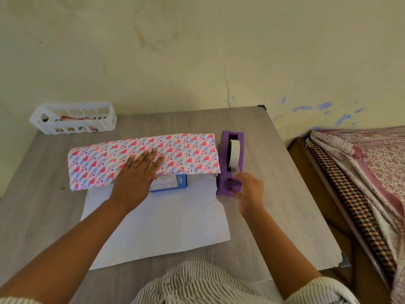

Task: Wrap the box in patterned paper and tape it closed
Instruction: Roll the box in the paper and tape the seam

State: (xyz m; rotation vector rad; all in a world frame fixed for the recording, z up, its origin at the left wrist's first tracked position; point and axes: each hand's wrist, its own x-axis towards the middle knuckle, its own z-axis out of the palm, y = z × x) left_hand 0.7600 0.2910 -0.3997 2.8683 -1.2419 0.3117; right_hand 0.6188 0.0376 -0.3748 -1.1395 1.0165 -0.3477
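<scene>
First flap of patterned paper (143, 157) folded over the box (169, 183), mid-counter; your left hand (135, 176) presses it flat, fingers straight; your right hand (246, 187) pinches tape at the dispenser (231, 163); near flap, ends and taping remain

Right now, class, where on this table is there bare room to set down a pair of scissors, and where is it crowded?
Bare table lies right of the tape dispenser, also left of the patterned paper below the white basket. The middle is crowded: left hand flat on the paper over the box, right hand at the dispenser.
</scene>
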